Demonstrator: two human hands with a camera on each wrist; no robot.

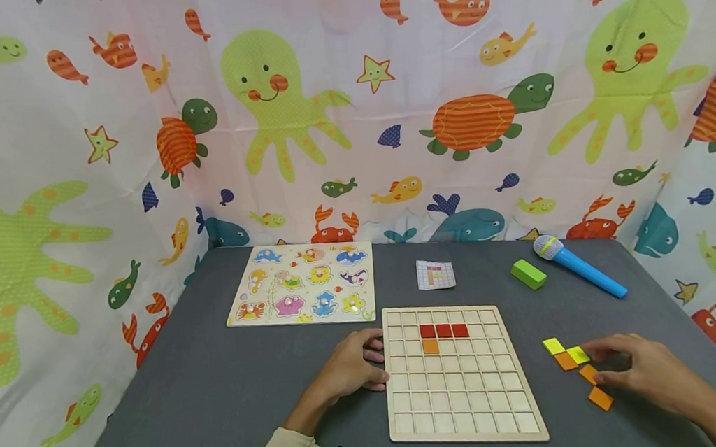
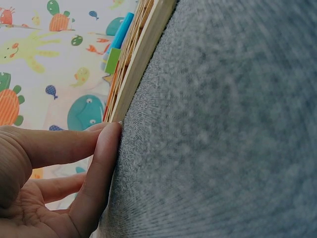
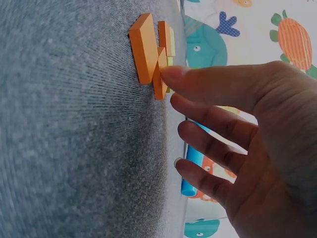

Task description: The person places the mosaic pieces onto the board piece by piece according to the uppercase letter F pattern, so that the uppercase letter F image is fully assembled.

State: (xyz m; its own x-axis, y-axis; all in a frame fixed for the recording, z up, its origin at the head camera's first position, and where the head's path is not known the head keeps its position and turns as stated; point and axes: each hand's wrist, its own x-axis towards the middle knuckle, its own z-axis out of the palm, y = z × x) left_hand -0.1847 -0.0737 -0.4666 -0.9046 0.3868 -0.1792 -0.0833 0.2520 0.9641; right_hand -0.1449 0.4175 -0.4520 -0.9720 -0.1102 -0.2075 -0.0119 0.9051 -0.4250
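Note:
A wooden grid board (image 1: 469, 436) lies flat, bearing three red tiles (image 1: 443, 331) in a row and one orange tile (image 1: 430, 346) below the leftmost. My left hand (image 1: 352, 366) rests against the board's left edge, its fingertips touching the rim in the left wrist view. To the board's right, my right hand (image 1: 650, 372) reaches over loose tiles. Its thumb meets an orange tile (image 3: 161, 74), while the other fingers stay spread apart. Two more loose orange tiles, including the nearest one (image 1: 600, 399), and two yellow tiles (image 1: 553, 346) lie around it.
Behind the board lies a small printed grid card (image 1: 436, 274). A sea-animal puzzle board (image 1: 302, 319) is at the back left. At the back right are a green block (image 1: 529, 274) and a blue toy microphone (image 1: 589, 270). A patterned curtain (image 1: 338, 127) borders the dark table (image 1: 220, 403).

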